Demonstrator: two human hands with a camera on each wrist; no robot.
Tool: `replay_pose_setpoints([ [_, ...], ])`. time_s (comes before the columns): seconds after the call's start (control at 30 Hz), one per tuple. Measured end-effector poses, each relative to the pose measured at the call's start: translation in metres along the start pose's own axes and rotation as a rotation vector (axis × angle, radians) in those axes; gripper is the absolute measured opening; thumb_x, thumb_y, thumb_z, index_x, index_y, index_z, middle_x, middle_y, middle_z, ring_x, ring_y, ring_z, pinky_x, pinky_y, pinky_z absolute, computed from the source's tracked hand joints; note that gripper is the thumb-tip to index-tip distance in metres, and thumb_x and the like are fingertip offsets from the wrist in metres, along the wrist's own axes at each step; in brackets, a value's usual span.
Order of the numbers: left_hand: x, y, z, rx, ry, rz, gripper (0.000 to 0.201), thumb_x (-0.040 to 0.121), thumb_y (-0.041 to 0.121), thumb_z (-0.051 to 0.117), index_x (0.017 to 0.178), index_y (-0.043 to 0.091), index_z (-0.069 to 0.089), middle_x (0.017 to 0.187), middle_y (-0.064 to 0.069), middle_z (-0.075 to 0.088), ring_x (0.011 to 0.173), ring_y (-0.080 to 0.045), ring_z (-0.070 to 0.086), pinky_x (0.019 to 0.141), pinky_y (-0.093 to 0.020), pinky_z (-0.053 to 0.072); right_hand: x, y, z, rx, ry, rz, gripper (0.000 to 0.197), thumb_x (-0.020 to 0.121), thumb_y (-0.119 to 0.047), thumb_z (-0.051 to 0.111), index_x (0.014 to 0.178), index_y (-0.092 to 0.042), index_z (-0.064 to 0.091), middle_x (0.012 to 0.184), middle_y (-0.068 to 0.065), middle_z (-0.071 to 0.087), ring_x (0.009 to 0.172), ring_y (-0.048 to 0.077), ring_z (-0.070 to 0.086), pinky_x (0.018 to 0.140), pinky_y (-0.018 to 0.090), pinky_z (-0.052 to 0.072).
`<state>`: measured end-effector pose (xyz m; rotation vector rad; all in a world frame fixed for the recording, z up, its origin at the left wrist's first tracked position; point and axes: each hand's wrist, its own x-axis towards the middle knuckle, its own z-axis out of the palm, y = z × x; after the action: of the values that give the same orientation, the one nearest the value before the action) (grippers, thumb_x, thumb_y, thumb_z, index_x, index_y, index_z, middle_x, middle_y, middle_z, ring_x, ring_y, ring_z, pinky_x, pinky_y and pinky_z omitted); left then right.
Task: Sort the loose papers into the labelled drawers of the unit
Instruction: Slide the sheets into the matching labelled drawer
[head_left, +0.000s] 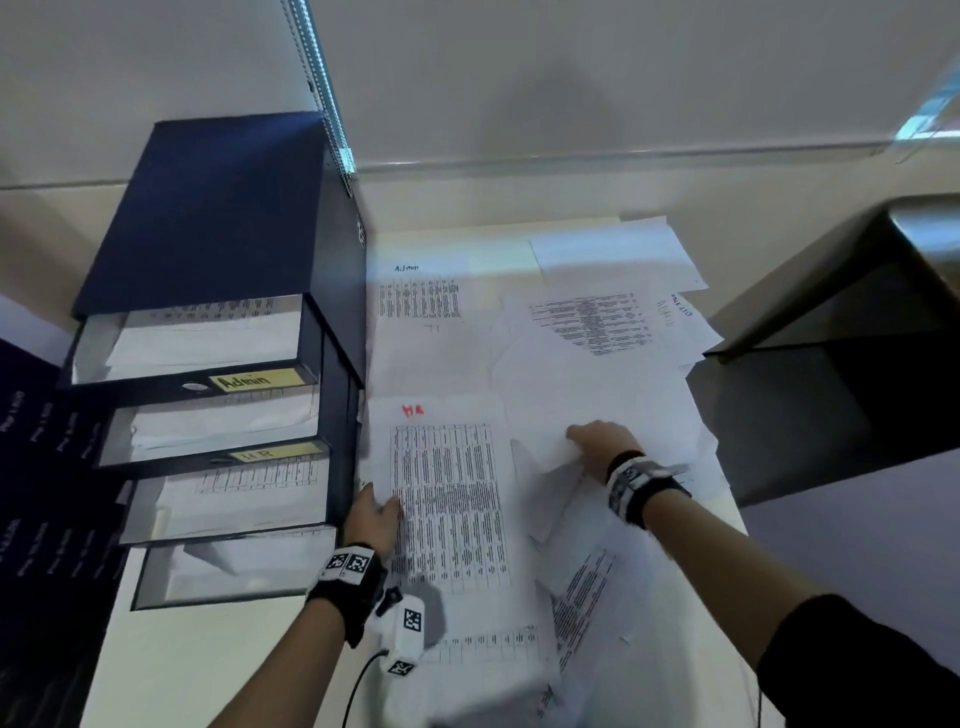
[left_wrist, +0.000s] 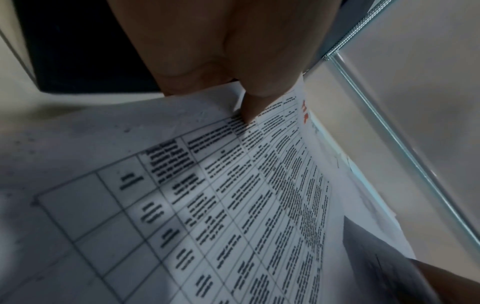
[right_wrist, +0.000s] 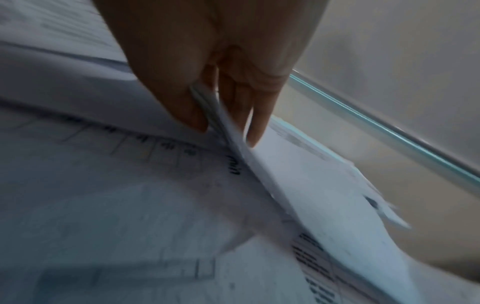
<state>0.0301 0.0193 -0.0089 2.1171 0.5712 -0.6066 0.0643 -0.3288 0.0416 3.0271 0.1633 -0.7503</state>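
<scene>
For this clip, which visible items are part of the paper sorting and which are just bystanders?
Job: drawer unit; Admin drawer; red-marked sheet pinched by left hand; sheets pinched by right hand; Admin sheet.
Bystanders: dark box; blind cord.

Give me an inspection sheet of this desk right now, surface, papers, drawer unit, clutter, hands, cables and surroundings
Surface: pale table, right half covered in sheets.
Job's things: drawer unit, four drawers pulled out with papers inside; yellow labels Admin and HR, lower two labels not seen. Loose papers overlap; one headed Admin, one marked HR sheet in red.
Clutter: nothing seen.
Grippers: left hand pinches the HR sheet's left edge; right hand pinches a lifted white sheet between thumb and fingers.
Cables: black cable from the left wrist camera.
Surroundings: wall, dark cabinet on the right.
</scene>
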Motion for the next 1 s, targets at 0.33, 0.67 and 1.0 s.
replay_pose_setpoints([
  [0.33,-0.027,0.041,-0.023,-0.172,0.026,0.356,0.073,0.095,-0.005,0.055,0.147,0.043,0.039,0.156,0.011,0.034,0.121,-0.009,0.053,0.101,-0.017,0.044,-0.084,0.022,-0.163,1.402,0.355,0.039,0.026,0.088,-0.045,0.067,0.106,-0.026,0.066,0.111,0.009,0.072,0.099,0.025,0.069,0.089,0.042,0.051],
  [0.67,-0.095,0.080,-0.093,-0.353,0.124,0.679,0.045,0.100,-0.003,0.048,0.136,0.022,0.058,0.109,0.007,0.076,0.047,-0.019,0.052,0.053,-0.024,0.052,-0.043,-0.001,-0.005,0.854,0.105,0.471,0.041,0.088,-0.023,0.067,0.126,-0.008,0.058,0.106,0.011,0.067,0.090,0.028,0.063,0.079,0.031,0.049],
  [1.0,-0.130,0.103,-0.194,-0.488,0.176,0.696,0.036,0.095,0.008,0.063,0.129,0.022,0.066,0.125,0.000,0.068,0.124,-0.025,0.056,0.112,-0.054,0.035,-0.062,-0.102,-0.091,1.307,0.425,0.085,0.108,0.061,-0.087,0.058,0.148,-0.027,0.033,0.139,0.009,0.051,0.120,0.023,0.057,0.094,0.039,0.050],
])
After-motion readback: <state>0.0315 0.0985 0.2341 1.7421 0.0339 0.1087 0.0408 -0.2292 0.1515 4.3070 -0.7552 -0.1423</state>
